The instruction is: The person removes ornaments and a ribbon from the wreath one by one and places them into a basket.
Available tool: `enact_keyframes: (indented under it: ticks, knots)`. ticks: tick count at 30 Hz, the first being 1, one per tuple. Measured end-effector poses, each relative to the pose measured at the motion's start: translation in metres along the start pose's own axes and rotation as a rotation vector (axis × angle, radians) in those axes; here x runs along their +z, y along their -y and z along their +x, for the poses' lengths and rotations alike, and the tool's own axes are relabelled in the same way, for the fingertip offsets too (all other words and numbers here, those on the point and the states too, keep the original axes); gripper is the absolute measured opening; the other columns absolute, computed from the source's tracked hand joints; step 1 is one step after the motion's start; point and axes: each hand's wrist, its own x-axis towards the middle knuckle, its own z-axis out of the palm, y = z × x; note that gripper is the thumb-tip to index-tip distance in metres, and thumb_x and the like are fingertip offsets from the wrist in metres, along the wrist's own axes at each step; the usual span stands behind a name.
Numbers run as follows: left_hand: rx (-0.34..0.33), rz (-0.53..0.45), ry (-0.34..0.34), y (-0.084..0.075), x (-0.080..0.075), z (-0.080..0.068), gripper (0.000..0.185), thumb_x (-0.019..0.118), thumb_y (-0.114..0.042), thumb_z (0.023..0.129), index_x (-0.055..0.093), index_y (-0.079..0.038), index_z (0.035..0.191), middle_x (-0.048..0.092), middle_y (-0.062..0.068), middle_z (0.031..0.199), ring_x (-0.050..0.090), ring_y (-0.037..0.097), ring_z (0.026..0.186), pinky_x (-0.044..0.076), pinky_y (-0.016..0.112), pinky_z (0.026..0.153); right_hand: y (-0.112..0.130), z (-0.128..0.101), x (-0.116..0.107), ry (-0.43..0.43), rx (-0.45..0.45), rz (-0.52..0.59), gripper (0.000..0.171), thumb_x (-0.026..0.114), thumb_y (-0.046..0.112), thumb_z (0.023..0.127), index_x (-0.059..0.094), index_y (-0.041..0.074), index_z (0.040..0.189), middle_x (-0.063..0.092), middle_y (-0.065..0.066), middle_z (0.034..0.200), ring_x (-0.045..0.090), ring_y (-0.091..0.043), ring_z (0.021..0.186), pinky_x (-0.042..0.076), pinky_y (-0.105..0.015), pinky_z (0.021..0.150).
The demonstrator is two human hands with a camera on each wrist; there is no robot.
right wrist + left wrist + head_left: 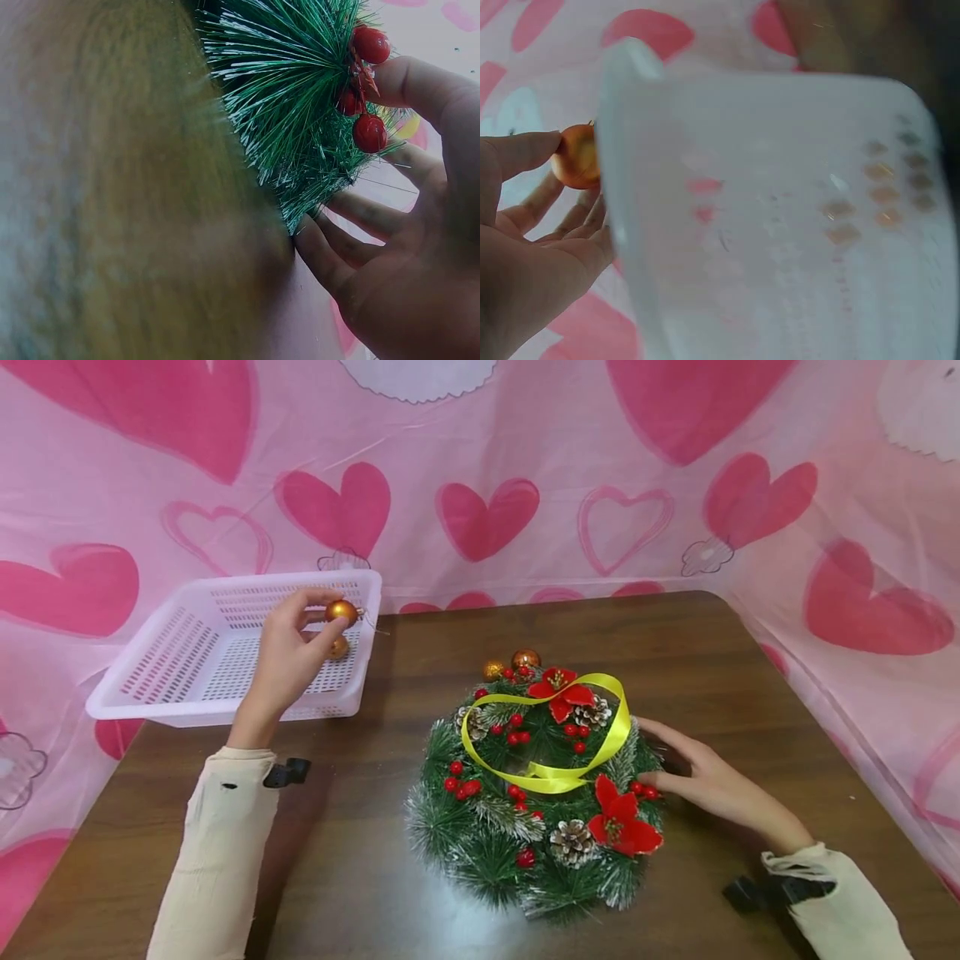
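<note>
Thumb and fingertips of my left hand [288, 647] pinch an orange-gold bauble [342, 612] with a thin wire loop, above the right side of a white plastic basket [150, 714]. In the left wrist view the same bauble [576, 157] shows beside the basket's rim. A second gold bauble [339, 647] lies lower, inside the basket. On the table sits a green wreath [487, 827] with red flowers, berries and pine cones; a yellow ribbon loop [551, 781] lies over it. My right hand [716, 785] holds the wreath's right edge, thumb by the red berries [370, 133], fingers lower at its side.
Two baubles, one glittery [492, 670] and one shiny [526, 660], are at the wreath's far edge. The basket stands at the back left of the brown wooden table [360, 877]. A pink heart-patterned cloth [420, 443] hangs behind and along the right.
</note>
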Motion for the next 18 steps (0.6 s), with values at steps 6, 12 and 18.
enact_keyframes:
  ticks: [6, 12, 18]
  knots:
    - [0.02, 0.129, -0.006, 0.025, -0.004, -0.005, 0.03, 0.067, -0.012, 0.093, 0.064, 0.002, 0.12, 0.063, 0.015, 0.119, 0.065, 0.029, 0.105, 0.047, 0.005, 0.073, -0.003, -0.003, 0.001, 0.001, -0.008, 0.017, 0.067, 0.068, 0.017, 0.095, 0.037, 0.026, 0.154, 0.047, 0.005, 0.147, 0.043, 0.01, 0.124, 0.038, -0.014, 0.097]
    - [-0.007, 0.171, -0.036, 0.038, -0.007, 0.002, 0.031, 0.066, -0.013, 0.093, 0.063, 0.002, 0.12, 0.064, 0.016, 0.118, 0.064, 0.029, 0.102, 0.045, 0.01, 0.072, -0.002, -0.001, -0.003, -0.011, -0.009, 0.0, 0.068, 0.068, 0.015, 0.095, 0.037, 0.027, 0.154, 0.043, 0.023, 0.144, 0.04, 0.012, 0.125, 0.034, -0.009, 0.095]
    - [-0.066, 0.199, -0.018, 0.046, -0.012, -0.004, 0.029, 0.068, -0.011, 0.093, 0.062, 0.001, 0.118, 0.067, 0.016, 0.114, 0.062, 0.028, 0.104, 0.044, 0.019, 0.073, 0.0, 0.005, -0.003, 0.012, -0.013, -0.011, 0.068, 0.068, 0.015, 0.094, 0.037, 0.026, 0.154, 0.043, 0.024, 0.143, 0.04, 0.013, 0.124, 0.033, -0.007, 0.094]
